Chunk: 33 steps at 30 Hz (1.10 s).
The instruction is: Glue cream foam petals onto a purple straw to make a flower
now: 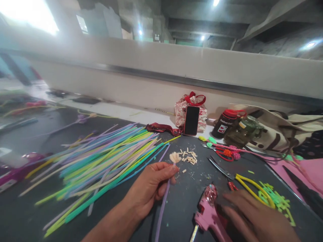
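Note:
My left hand [148, 186] is closed in a pinch on a lilac pipe cleaner [163, 205] that carries a small cream flower [175, 157] at its tip. My right hand [254, 216] lies low at the right, fingers stretched out and blurred, touching a pink glue gun [208, 210] on the dark table [191, 188]. Just beyond that hand lie yellow-handled scissors [249, 186]. A heap of small cream cut pieces [189, 157] sits behind the flower.
A big fan of pastel pipe cleaners [101, 161] spreads over the left. A phone [191, 120] leans on a patterned pouch [180, 112]. A dark bottle [224, 122], a green jar [243, 131], red scissors [223, 153], green scraps [275, 198] and a tote bag [282, 131] fill the right.

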Motion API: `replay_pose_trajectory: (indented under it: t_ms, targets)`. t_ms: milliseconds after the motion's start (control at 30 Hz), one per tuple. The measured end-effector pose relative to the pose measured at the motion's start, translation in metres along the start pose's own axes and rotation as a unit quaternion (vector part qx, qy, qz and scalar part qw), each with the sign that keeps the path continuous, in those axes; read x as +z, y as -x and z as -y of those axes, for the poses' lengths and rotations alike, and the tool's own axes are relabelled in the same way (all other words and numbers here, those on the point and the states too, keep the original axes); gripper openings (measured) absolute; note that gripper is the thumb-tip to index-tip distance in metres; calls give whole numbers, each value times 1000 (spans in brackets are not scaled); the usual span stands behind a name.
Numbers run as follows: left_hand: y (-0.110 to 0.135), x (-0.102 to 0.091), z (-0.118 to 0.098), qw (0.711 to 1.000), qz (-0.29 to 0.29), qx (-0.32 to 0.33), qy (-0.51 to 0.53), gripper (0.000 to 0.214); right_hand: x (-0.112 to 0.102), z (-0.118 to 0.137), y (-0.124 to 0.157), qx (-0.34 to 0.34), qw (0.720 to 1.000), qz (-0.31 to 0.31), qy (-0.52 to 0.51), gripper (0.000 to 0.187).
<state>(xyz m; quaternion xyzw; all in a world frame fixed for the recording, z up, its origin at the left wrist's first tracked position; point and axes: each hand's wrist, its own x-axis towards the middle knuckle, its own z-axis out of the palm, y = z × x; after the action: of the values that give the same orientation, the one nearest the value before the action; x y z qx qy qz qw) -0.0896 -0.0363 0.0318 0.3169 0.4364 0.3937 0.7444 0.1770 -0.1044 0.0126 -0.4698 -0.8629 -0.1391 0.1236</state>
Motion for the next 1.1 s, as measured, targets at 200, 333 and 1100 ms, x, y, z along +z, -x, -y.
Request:
replay_pose_trajectory:
  t_ms: [200, 333, 1100]
  targets:
    - [-2, -7, -6, 999, -37, 38, 10, 30, 10, -36, -96, 134, 977, 114, -119, 22]
    - [-3, -7, -6, 999, -31, 39, -2, 31, 37, -51, -129, 138, 971, 151, -125, 19]
    - [-7, -5, 3, 999, 22, 6, 23, 26, 57, -55, -147, 199, 946, 167, -195, 15]
